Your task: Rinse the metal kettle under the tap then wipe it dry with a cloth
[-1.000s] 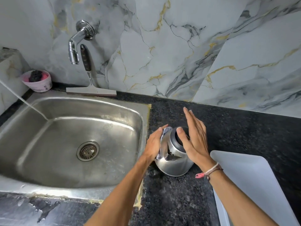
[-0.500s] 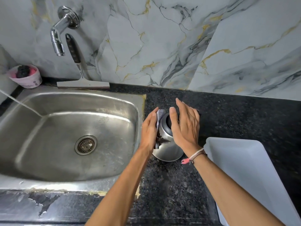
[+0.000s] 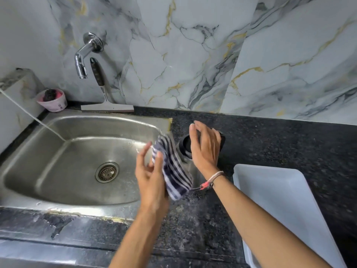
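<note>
The metal kettle (image 3: pixel 195 169) stands on the dark counter just right of the sink, its black top (image 3: pixel 184 144) showing; most of the body is hidden. My right hand (image 3: pixel 205 147) lies over the kettle's top, thumb on the near side, holding it steady. My left hand (image 3: pixel 149 172) holds a blue-and-white striped cloth (image 3: pixel 174 172) between thumb and fingers, lifted slightly off the kettle's left side, above the sink's right edge. The cloth hangs down in front of the kettle. The chrome tap (image 3: pixel 83 59) juts from the marble wall at the back left.
The steel sink (image 3: pixel 108 120) fills the left, with a thin stream of water (image 3: pixel 32 117) falling in from the left. A squeegee (image 3: pixel 107 107) and a pink bowl with a scrubber (image 3: pixel 52 101) stand behind it. A white tray (image 3: pixel 280 200) lies to the right.
My left hand has drawn the cloth off the kettle's side and lifted it towards the sink, so the cloth now shows unfolded. My right hand has stayed on the kettle's top.
</note>
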The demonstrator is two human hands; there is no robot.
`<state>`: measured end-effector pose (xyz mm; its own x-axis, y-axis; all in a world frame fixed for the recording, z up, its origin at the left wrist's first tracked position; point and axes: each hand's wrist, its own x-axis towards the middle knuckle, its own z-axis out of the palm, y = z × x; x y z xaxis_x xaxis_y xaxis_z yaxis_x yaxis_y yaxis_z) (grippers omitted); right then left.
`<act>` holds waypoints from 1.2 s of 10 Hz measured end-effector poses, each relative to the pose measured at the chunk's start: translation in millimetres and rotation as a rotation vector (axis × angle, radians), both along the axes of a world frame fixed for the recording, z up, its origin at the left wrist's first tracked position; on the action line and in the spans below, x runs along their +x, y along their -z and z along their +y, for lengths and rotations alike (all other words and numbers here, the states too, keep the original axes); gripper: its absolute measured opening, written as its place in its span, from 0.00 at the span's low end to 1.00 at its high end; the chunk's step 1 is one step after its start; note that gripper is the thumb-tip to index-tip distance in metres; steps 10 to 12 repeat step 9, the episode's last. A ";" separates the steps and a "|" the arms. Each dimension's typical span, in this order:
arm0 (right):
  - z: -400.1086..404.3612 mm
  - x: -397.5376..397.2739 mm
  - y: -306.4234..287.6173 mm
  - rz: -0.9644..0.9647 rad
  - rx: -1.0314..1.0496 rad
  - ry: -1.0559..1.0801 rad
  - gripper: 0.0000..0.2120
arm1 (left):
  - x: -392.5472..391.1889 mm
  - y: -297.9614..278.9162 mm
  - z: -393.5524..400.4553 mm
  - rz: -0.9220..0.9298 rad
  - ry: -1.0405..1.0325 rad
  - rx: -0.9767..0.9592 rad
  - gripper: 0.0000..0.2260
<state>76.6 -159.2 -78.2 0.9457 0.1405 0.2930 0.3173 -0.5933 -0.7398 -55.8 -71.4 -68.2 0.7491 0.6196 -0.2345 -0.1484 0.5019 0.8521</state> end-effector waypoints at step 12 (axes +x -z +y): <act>-363.8 -18.2 51.4 0.950 -0.651 -0.335 0.15 | 48.5 69.7 -265.8 0.647 1.246 1.398 0.14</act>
